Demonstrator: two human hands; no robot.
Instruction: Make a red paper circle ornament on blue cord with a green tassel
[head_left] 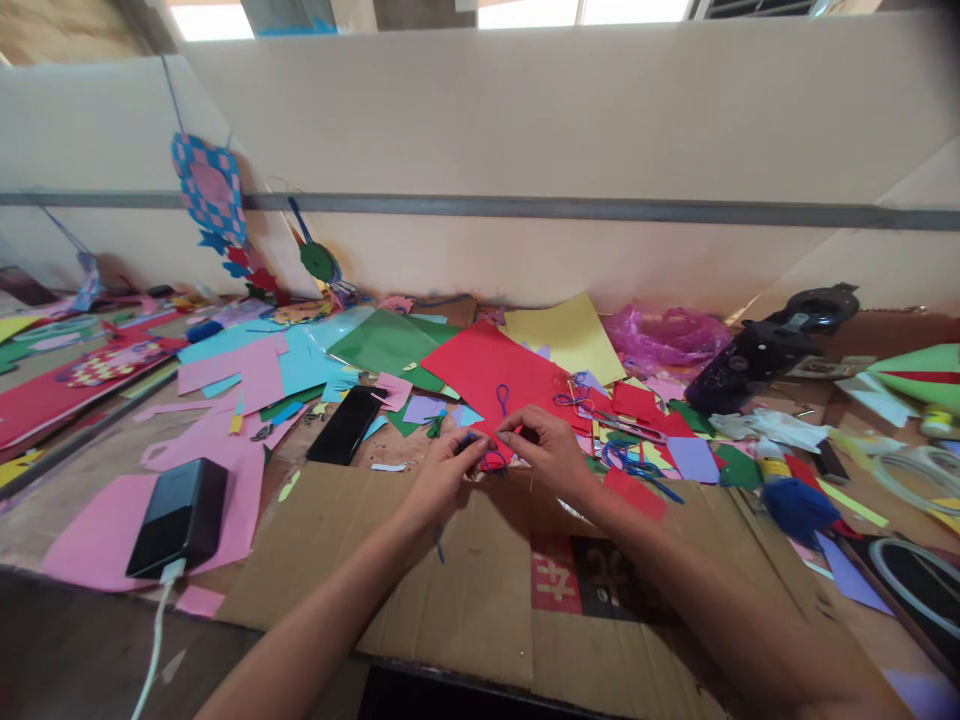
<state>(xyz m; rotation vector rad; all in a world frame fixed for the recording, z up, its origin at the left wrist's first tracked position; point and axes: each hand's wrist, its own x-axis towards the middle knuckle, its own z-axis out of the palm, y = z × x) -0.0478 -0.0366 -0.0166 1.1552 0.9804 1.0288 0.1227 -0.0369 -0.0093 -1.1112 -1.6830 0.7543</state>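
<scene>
Both hands are over the far edge of the cardboard sheet (465,570), fingertips facing each other with a narrow gap between them.

Left hand (444,478): thumb and forefinger (466,447) pressed together, pinching the blue cord (493,462). 1 loose end of the cord hangs down below this hand, over the cardboard.

Right hand (553,452): thumb and forefinger (516,432) also closed tip to tip, on the other side of the same cord. The other fingers are curled loosely. The exact contact spot is small and hard to see.

The cord forms a small loop in the gap between the 2 sets of fingertips, just under them, at the near corner of the red paper sheet (487,370).

Around the fingers:
- Just beyond the fingertips: 1 more blue loop (502,397) lying flat on the red sheet.
- Beyond the right fingers: a tangle of blue cord pieces (574,393). More blue pieces (637,468) lie to the right of that hand.
- Left of the left fingers, near: black phone (346,424), face up.
- Further left, well apart: black power bank (180,515) on pink paper (225,470), with a white cable (154,640) running toward the camera.
- Far side, behind the red sheet: green sheet (390,340) and yellow sheet (570,335).
- Far right of the right fingers: blue yarn ball (799,505).
</scene>
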